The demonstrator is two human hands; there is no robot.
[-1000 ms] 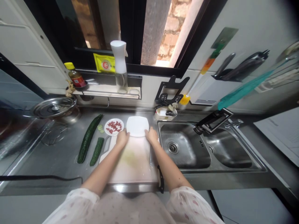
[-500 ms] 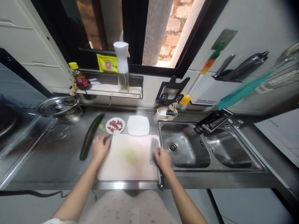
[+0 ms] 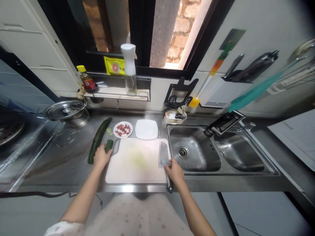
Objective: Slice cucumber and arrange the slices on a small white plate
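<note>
My left hand point(image 3: 101, 156) is closed round the short piece of cucumber point(image 3: 109, 145) at the left edge of the white cutting board point(image 3: 137, 161). A whole cucumber point(image 3: 99, 140) lies just beyond it on the steel counter. On the board's right edge my right hand point(image 3: 175, 172) rests on the cleaver point(image 3: 163, 156), fingers curled over the joint of blade and black handle. Behind the board stand a small plate of chopped red pieces point(image 3: 123, 129) and an empty white square plate point(image 3: 146, 129). A few cucumber slices point(image 3: 109, 131) lie beside the small plate.
A double steel sink point(image 3: 216, 154) with a black tap point(image 3: 222, 123) lies to the right. A lidded pot point(image 3: 67, 111) stands at the left. On the window shelf are a sauce bottle point(image 3: 86, 80) and a white-topped bottle point(image 3: 129, 68). Utensils hang on the right wall.
Both hands left the white square plate and drew back. The left went to the short cucumber piece and closed on it; the right came down onto the cleaver at the board's right edge.
</note>
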